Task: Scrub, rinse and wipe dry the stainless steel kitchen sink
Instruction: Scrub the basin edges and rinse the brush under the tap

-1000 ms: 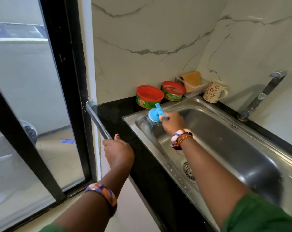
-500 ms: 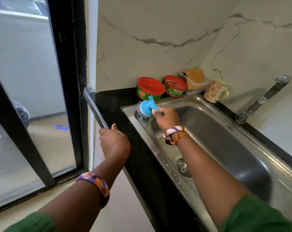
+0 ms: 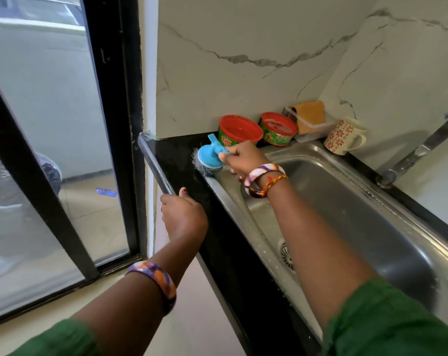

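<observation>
Right hand (image 3: pixel 243 156): fingers grasping blue-handled scrubber (image 3: pixel 209 158), pressed on sink (image 3: pixel 371 227) rim corner at 11 o'clock. Left hand (image 3: pixel 183 214): fingers clenched around table (image 3: pixel 176 155) edge at 9 o'clock. Red tubs (image 3: pixel 239 131) at 12 o'clock

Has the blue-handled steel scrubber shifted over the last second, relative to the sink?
Yes. The blue-handled steel scrubber, gripped by the right hand, has gone from inside the basin's far-left corner out onto the stainless steel sink rim corner, beside the black counter.
</observation>
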Demonstrator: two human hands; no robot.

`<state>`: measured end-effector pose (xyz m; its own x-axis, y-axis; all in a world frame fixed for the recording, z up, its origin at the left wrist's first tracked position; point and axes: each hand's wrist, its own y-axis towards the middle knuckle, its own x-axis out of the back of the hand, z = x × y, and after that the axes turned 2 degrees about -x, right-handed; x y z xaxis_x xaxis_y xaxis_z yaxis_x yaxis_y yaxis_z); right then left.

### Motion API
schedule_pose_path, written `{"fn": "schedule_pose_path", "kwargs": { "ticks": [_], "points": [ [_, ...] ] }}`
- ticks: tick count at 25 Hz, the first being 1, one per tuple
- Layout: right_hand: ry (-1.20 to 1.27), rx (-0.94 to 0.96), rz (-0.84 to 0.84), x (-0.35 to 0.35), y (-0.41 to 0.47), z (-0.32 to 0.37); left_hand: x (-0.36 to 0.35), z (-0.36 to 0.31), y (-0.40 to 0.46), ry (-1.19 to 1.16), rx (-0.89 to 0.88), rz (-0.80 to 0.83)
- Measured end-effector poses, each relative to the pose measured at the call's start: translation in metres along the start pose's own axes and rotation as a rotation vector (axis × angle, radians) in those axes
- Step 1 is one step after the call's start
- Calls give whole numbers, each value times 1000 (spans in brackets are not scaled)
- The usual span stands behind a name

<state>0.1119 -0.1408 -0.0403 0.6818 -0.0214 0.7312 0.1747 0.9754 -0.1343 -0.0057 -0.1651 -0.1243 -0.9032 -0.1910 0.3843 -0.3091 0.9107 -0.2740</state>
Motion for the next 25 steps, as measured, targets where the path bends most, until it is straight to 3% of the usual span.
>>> {"fn": "schedule_pose_path", "kwargs": {
  "ticks": [5, 11, 14, 15, 17, 19, 25],
  "points": [
    [-100, -66, 350, 45, -89, -23, -1, 1, 1, -36, -1, 22],
    [-10, 53, 36, -10, -8, 8, 2, -2, -2, 14, -19, 7],
    [66, 52, 77, 2, -33, -14, 2, -2, -1, 5, -31, 7],
    [94, 33, 167, 18, -59, -26, 1, -2, 0, -10, -29, 12],
    [173, -142, 325, 51, -106, -42, 0, -1, 1, -26, -20, 20],
    [114, -199, 390, 67, -126, -50, 0, -1, 1, -16, -18, 13],
    [90, -54, -39, 0, -22, -23, 4, -3, -2, -7, -21, 23]
  ]
}}
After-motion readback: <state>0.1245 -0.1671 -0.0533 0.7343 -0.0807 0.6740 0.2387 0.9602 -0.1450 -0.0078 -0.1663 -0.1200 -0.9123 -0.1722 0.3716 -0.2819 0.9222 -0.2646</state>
